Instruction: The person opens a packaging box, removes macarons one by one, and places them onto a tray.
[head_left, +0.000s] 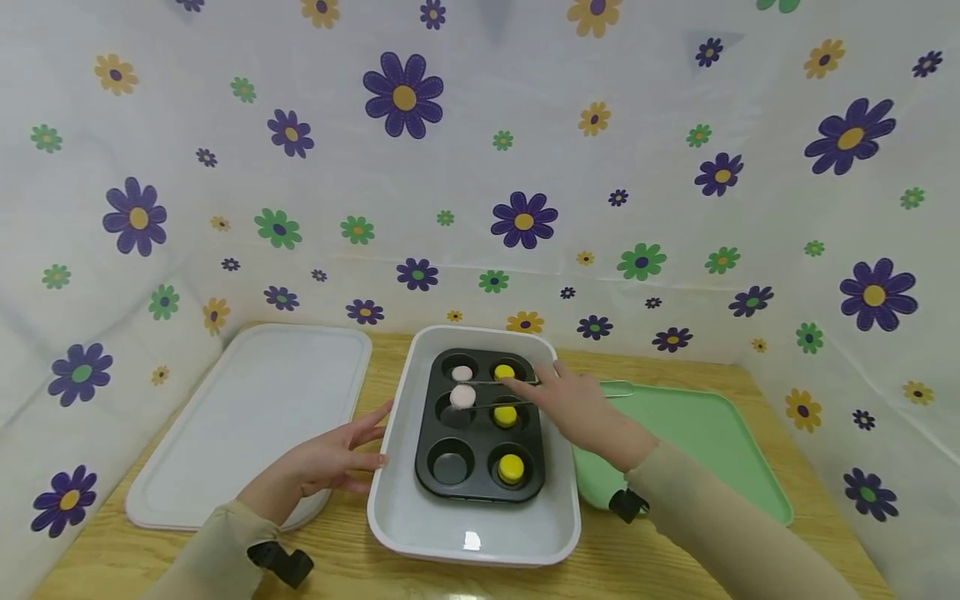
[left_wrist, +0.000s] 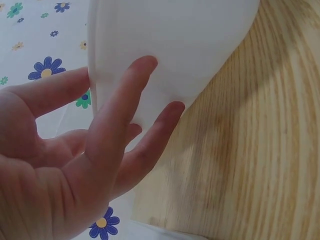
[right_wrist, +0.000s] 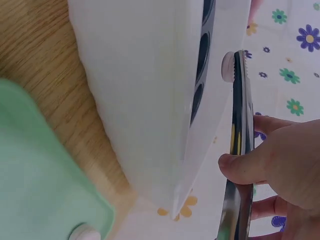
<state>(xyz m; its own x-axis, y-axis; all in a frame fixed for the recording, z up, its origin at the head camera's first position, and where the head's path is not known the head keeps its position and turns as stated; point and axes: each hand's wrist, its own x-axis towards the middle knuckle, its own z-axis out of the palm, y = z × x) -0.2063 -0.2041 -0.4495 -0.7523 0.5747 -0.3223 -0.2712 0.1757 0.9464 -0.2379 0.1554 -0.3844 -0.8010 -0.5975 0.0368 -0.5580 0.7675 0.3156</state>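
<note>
My right hand (head_left: 577, 408) grips metal tongs (right_wrist: 242, 110), whose tips pinch a pale pink macaron (head_left: 462, 397) over the middle left cup of a dark muffin tin (head_left: 480, 492). Three yellow macarons (head_left: 512, 469) sit in the right column of cups, one in each. Another pink macaron (head_left: 462, 374) lies in the far left cup; the near left cup shows a bare bottom. The tin stands in a white tub (head_left: 472, 537). My left hand (head_left: 337, 458) has its fingers spread, with fingertips against the tub's left wall and the thumb at its rim.
A white tray (head_left: 255, 400) lies left of the tub, a green tray (head_left: 697, 442) to its right. On the green tray, a pale pink round piece (right_wrist: 85, 233) shows in the right wrist view. Flower-patterned sheeting (head_left: 465, 167) encloses the wooden table (head_left: 337, 542) behind and at both sides.
</note>
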